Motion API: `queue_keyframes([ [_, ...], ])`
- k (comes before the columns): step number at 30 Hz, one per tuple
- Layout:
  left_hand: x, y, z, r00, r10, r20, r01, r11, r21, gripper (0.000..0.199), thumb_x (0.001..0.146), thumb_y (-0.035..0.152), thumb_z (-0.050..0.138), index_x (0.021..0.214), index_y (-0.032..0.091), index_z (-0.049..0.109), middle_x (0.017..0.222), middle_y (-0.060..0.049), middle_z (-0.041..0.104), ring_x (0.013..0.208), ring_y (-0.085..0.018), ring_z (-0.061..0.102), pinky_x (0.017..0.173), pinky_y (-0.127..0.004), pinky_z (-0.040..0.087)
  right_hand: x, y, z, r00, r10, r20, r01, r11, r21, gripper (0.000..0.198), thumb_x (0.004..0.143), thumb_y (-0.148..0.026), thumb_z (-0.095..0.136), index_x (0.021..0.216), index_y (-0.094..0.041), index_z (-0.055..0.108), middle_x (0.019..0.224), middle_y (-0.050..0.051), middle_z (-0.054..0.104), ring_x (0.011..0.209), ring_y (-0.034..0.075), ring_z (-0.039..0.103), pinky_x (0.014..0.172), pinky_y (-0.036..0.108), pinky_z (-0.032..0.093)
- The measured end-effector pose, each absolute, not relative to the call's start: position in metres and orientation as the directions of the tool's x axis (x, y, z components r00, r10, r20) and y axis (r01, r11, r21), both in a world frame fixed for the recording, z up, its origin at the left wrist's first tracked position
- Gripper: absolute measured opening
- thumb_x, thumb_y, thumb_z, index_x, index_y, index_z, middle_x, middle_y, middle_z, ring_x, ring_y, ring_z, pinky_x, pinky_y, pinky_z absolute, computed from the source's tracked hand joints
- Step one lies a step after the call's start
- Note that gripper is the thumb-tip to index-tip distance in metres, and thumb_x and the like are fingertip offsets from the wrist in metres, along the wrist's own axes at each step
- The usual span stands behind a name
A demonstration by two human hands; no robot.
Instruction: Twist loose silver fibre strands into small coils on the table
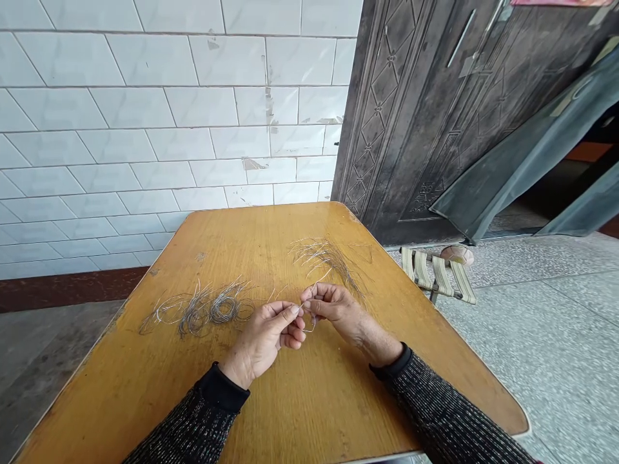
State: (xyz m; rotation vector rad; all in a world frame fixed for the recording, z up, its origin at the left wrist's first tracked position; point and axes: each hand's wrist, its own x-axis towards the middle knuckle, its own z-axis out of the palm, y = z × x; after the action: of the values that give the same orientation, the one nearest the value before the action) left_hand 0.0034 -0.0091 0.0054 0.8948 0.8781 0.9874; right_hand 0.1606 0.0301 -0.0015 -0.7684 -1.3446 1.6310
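Observation:
Over the middle of the table, my left hand (271, 332) and my right hand (341, 312) meet at the fingertips. Between them is a thin wire (310, 330), bent into a small loop below the right fingers, with an end poking up past them. Both hands pinch it between thumb and finger. Left of my left hand lie several coiled wires (223, 309) with loose ends sticking out. Beyond my right hand rests a spread bunch of loose, fairly straight wires (329, 258).
The wooden table (300, 399) has rounded corners and stands near a white tiled wall (164, 103). To the right are a dark carved door (416, 129), a grey-green curtain (522, 161) and a low stool with striped straps (438, 274) on the speckled floor.

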Motion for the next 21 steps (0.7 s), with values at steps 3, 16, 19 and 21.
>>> queue_keyframes([
  [3, 0.001, -0.008, 0.004, 0.334, 0.918, -0.214, -0.268, 0.31, 0.912, 0.024, 0.071, 0.036, 0.067, 0.073, 0.012, 0.061, 0.062, 0.0, 0.059, 0.048, -0.007, 0.053, 0.044, -0.019, 0.04, 0.16, 0.029, -0.001, -0.472, 0.88, 0.055, -0.21, -0.052, -0.976, 0.022, 0.064, -0.033, 0.071, 0.074, -0.016, 0.062, 0.061, -0.003, 0.06, 0.051, 0.006, 0.051, 0.05, 0.022, 0.038],
  [16, 0.007, -0.013, 0.006, 0.269, 0.933, -0.239, -0.267, 0.311, 0.912, 0.023, 0.067, 0.032, 0.069, 0.076, 0.013, 0.059, 0.062, -0.001, 0.061, 0.049, -0.009, 0.055, 0.045, -0.019, 0.04, 0.155, 0.029, 0.0, -0.336, 0.926, 0.171, -0.335, 0.053, -0.941, 0.023, 0.057, -0.022, 0.076, 0.076, -0.021, 0.062, 0.067, -0.004, 0.057, 0.057, 0.007, 0.05, 0.051, 0.02, 0.038],
  [19, 0.01, -0.014, 0.006, 0.241, 0.941, -0.238, -0.269, 0.301, 0.915, 0.023, 0.068, 0.032, 0.069, 0.075, 0.013, 0.058, 0.062, -0.001, 0.062, 0.05, -0.009, 0.056, 0.046, -0.02, 0.041, 0.152, 0.029, -0.004, -0.267, 0.939, 0.215, -0.313, 0.126, -0.941, 0.02, 0.057, -0.022, 0.075, 0.073, -0.021, 0.063, 0.067, -0.004, 0.057, 0.057, 0.008, 0.049, 0.051, 0.021, 0.039],
  [21, 0.011, -0.014, 0.005, 0.229, 0.944, -0.239, -0.277, 0.298, 0.913, 0.023, 0.068, 0.031, 0.068, 0.074, 0.013, 0.057, 0.063, -0.001, 0.062, 0.05, -0.009, 0.057, 0.047, -0.02, 0.042, 0.149, 0.029, -0.006, -0.227, 0.944, 0.238, -0.295, 0.166, -0.941, 0.017, 0.058, -0.023, 0.075, 0.069, -0.021, 0.063, 0.063, -0.004, 0.056, 0.056, 0.009, 0.049, 0.052, 0.022, 0.04],
])
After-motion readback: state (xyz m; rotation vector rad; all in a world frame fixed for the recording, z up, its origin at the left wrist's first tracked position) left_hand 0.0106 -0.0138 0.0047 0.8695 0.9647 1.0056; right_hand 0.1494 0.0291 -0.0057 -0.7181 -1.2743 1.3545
